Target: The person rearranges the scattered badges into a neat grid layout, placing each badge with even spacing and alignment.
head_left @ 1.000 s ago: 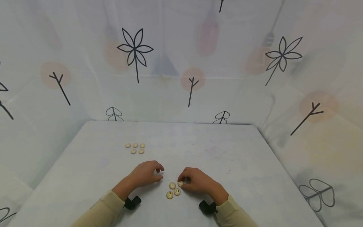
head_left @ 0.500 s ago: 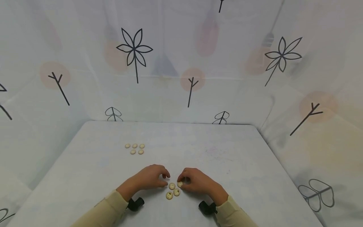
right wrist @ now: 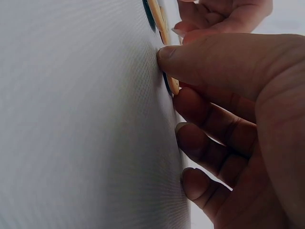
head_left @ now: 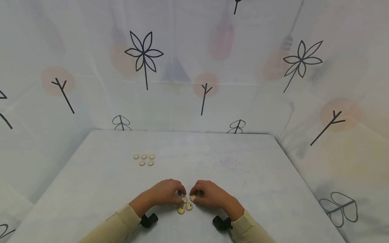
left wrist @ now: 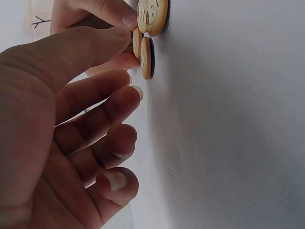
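My right hand [head_left: 212,194] pinches the edge of a small round wooden disc [head_left: 192,198] between thumb and index finger; the disc lies on the table. Beside it, my left hand [head_left: 165,193] has its thumb and bent index finger spread around another disc [left wrist: 147,58]. The left thumb [left wrist: 116,40] overlaps that disc in the head view; a firm grip on it does not show. Just in front lie two more pale discs, a left one [head_left: 181,210] and a right one [head_left: 189,206], with dark face-like drawings. In the left wrist view the discs show a dark underside.
Farther back on the white table [head_left: 243,162], left of centre, several similar discs [head_left: 144,156] lie in two rows. A patterned cloth [head_left: 173,101] hangs behind the table and along both sides. A dark wrist camera [head_left: 149,221] sits at each sleeve.
My left hand has moved right and toward me, from bare table to the upper-left disc of the near group. The right hand keeps its pinch on its disc, nearly still.
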{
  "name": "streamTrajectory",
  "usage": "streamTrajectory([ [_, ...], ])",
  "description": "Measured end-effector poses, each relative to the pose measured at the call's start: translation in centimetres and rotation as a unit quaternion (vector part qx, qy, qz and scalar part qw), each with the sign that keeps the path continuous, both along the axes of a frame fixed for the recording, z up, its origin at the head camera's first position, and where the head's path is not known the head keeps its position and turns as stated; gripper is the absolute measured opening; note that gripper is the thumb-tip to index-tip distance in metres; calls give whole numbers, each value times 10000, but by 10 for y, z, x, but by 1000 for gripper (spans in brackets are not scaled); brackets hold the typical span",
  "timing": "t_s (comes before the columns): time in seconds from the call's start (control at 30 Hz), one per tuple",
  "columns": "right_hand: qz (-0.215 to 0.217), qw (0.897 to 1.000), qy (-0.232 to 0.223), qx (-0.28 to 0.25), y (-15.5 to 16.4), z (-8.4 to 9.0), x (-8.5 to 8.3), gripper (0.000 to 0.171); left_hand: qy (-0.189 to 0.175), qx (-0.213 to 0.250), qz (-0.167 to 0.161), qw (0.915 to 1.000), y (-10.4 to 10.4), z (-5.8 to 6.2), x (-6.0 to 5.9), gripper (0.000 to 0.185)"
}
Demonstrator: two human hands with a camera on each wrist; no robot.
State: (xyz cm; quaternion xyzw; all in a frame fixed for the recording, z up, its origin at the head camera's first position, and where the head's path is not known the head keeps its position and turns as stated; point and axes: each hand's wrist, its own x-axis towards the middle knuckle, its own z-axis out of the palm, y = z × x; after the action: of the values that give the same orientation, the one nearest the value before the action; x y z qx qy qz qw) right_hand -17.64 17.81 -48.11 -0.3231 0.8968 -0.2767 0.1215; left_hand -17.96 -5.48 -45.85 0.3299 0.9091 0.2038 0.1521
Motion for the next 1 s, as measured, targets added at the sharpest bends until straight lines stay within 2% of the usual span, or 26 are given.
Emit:
streamTrajectory([
  [0.5,-8,10000,88,-5,0,2,1,16,513,-464,-311,9971,10,-1,0,15],
  [1.0,41,10000,48,-39,1,0,1,17,633,-530,-417,9957,13,4,3,13],
])
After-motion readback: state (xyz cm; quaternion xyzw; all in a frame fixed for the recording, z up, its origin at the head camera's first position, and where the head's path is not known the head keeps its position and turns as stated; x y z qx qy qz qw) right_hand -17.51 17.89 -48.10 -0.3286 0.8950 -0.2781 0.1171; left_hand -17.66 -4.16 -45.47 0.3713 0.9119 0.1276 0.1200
